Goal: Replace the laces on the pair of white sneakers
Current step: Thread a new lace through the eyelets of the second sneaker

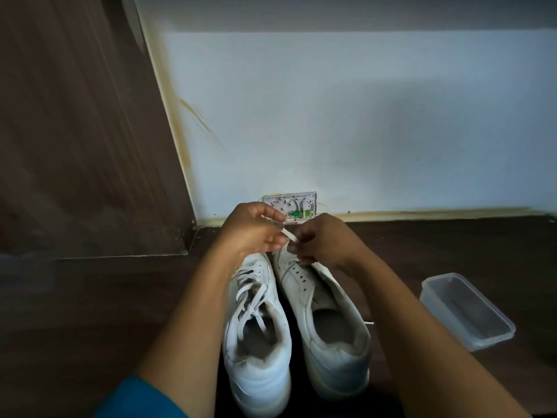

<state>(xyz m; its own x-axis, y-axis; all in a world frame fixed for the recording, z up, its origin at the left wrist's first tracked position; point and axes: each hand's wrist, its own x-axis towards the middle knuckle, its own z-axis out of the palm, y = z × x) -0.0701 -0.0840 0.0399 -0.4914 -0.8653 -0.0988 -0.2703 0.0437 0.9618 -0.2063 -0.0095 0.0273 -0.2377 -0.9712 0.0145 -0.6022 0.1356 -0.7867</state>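
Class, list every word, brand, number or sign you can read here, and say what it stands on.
No text here can be read.
Open wall box: markings inside, too blurred to read.
Left sneaker and right sneaker: no brand or number shows.
Plastic container: no label shows.

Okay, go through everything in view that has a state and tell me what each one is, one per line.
Left sneaker: laced, no bow visible.
Right sneaker: visible eyelets empty, lace only near the toe.
Lace: pinched between both hands.
Left hand: fingers pinch the lace.
Right hand: fingers curled on the lace.
Container: open, no lid, looks empty.
Wall box: cover off, insides exposed.
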